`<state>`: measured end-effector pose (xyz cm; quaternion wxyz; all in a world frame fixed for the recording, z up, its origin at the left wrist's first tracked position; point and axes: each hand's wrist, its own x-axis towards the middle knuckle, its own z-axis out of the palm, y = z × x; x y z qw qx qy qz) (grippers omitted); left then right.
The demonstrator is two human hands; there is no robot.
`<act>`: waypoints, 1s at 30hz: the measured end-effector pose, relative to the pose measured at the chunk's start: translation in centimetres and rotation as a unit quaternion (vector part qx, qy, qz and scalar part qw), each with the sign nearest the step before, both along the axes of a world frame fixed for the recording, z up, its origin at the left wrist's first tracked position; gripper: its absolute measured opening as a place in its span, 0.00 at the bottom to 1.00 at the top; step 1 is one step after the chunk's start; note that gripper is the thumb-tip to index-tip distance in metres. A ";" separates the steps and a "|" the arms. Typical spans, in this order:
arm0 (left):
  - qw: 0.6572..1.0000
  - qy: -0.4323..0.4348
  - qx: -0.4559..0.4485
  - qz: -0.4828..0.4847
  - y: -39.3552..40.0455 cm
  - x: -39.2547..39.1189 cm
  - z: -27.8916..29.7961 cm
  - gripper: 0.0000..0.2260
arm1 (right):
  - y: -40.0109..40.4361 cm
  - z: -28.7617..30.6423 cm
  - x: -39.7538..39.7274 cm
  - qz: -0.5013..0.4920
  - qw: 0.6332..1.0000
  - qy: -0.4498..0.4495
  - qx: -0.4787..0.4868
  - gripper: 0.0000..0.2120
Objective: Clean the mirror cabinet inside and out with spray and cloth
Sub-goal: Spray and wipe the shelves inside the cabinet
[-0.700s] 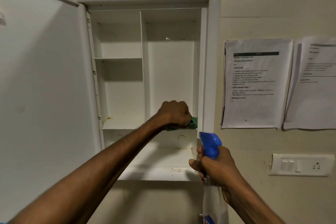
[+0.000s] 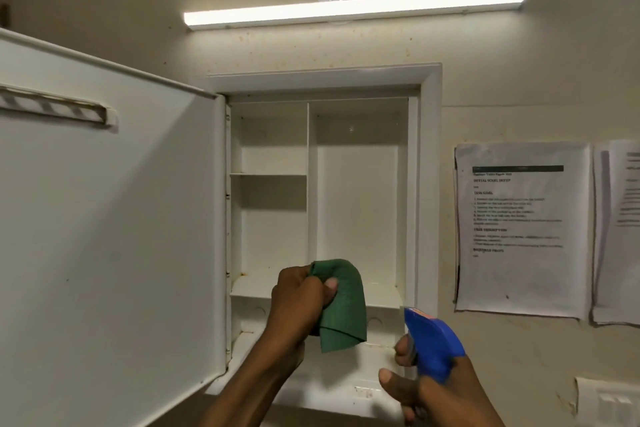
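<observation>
A person's left hand clutches a green cloth in front of the open mirror cabinet, fingers curled tight into the fabric, which hangs folded below the fist at about the 6 o'clock edge of the cabinet's tall right-hand compartment, level with its lower shelf. The cloth appears held clear of the cabinet surfaces rather than pressed to them. At 5 o'clock in the frame, the right hand grips a spray bottle by its neck, the thumb and fingers wrapped below the blue trigger head, whose nozzle points toward the cabinet's lower right corner; the bottle's body is cut off by the frame's bottom edge. The cabinet door stands swung open at 9 o'clock. A tube light glows on the wall at 12 o'clock, and printed sheets hang at 3 o'clock.
</observation>
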<state>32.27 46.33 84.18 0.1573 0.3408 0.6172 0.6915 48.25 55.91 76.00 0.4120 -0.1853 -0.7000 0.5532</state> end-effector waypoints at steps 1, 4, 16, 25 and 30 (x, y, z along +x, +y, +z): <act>1.000 -0.020 0.004 -0.001 -0.5 -0.1 -0.3 0.10 | -0.8 0.5 0.2 0.013 0.998 -0.031 -0.044 0.14; 0.998 -0.061 0.008 -0.002 -1.8 -0.1 -1.1 0.10 | -1.4 2.4 -0.2 0.001 0.996 -0.084 -0.030 0.16; 0.996 -0.034 -0.010 0.076 -7.5 -0.5 -3.1 0.08 | -5.4 1.1 -3.3 0.080 0.993 -0.062 -0.065 0.18; 0.983 0.017 -0.010 0.182 -14.7 -2.8 -2.4 0.08 | -10.6 2.3 -7.6 0.156 0.985 -0.047 -0.052 0.16; 0.978 0.029 0.005 0.208 -20.4 -4.2 -2.4 0.08 | -15.4 2.2 -10.0 0.208 0.974 -0.052 -0.067 0.17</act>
